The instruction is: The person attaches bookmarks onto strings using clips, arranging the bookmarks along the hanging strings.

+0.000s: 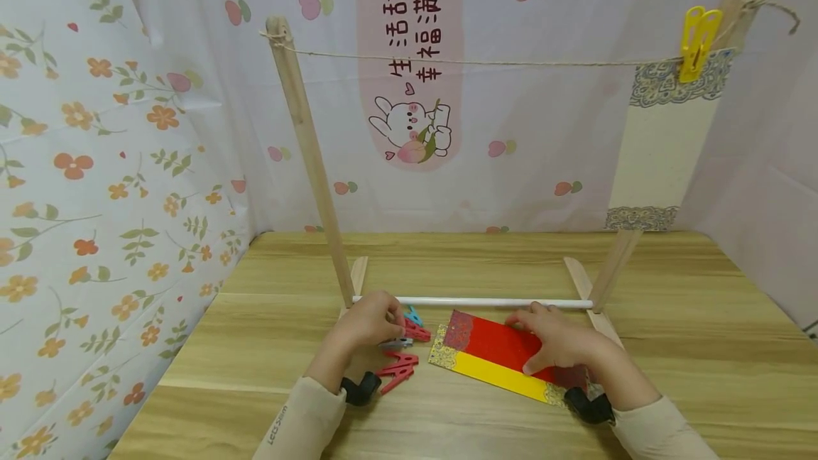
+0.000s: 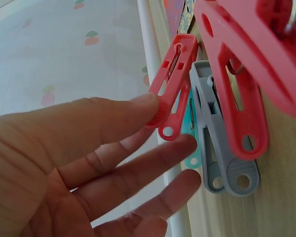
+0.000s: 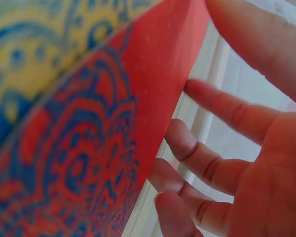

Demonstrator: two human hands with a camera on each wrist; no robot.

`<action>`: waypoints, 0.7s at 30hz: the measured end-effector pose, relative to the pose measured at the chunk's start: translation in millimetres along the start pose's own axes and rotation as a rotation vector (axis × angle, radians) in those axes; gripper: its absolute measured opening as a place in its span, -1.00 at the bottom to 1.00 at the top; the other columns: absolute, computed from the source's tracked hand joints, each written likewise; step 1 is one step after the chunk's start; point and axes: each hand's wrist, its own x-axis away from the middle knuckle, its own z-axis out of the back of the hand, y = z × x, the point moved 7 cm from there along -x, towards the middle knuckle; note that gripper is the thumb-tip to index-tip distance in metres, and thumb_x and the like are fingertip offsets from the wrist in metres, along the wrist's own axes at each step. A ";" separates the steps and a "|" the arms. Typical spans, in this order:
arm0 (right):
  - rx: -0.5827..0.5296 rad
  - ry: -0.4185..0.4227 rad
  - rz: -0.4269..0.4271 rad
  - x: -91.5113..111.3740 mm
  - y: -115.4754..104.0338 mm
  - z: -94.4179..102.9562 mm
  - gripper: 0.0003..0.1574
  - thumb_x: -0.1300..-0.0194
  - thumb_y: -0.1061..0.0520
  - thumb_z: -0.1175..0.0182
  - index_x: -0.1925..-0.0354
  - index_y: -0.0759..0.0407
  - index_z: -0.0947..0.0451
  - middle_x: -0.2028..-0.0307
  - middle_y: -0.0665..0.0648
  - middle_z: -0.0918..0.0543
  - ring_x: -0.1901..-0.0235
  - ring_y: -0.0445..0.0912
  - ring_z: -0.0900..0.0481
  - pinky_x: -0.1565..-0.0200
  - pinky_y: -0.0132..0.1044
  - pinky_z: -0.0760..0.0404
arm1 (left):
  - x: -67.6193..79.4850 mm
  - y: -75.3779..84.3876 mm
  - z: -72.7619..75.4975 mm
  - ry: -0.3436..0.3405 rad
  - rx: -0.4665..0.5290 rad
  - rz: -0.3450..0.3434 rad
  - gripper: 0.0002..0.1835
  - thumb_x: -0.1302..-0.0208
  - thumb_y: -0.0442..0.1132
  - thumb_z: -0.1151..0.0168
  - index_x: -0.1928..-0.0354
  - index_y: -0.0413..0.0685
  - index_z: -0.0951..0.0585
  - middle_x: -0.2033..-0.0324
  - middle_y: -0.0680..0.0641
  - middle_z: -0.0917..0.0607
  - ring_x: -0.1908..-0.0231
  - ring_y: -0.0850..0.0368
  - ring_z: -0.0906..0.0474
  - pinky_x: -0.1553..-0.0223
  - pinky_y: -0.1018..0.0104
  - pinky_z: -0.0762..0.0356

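Observation:
My left hand (image 1: 373, 318) pinches a red clothespin (image 2: 175, 84) between thumb and index finger, while the other fingers spread loosely. Beside it in the left wrist view are a grey clothespin (image 2: 222, 133), a teal clothespin (image 2: 191, 148) and more red clothespins (image 2: 237, 94). To the right, my right hand (image 1: 556, 338) holds a red patterned card (image 1: 501, 341) across its width, thumb on the near side and fingertips at the far edge. Under the red card's near side shows a yellow patterned card (image 1: 495, 375) on the table.
Behind the hands stands a wooden frame (image 1: 309, 155) with a white bottom rod (image 1: 486, 302) and a string (image 1: 486, 62). A cream card (image 1: 664, 148) hangs at the string's right end under yellow clothespins (image 1: 696, 45). Patterned cloth (image 1: 543, 126) covers the back.

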 end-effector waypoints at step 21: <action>0.089 0.000 -0.070 1.7 0.3 -4.3 -0.20 0.09 0.12 -0.59 -0.07 0.06 -0.38 -0.14 0.23 -0.38 -0.13 0.23 -0.26 -0.09 0.25 -0.45 | -1.4 5.5 -0.3 -0.033 0.000 -0.050 -0.81 -0.20 -0.37 -0.37 0.14 -0.24 -0.67 0.29 -0.05 -0.71 0.29 0.11 -0.59 0.28 0.33 -0.57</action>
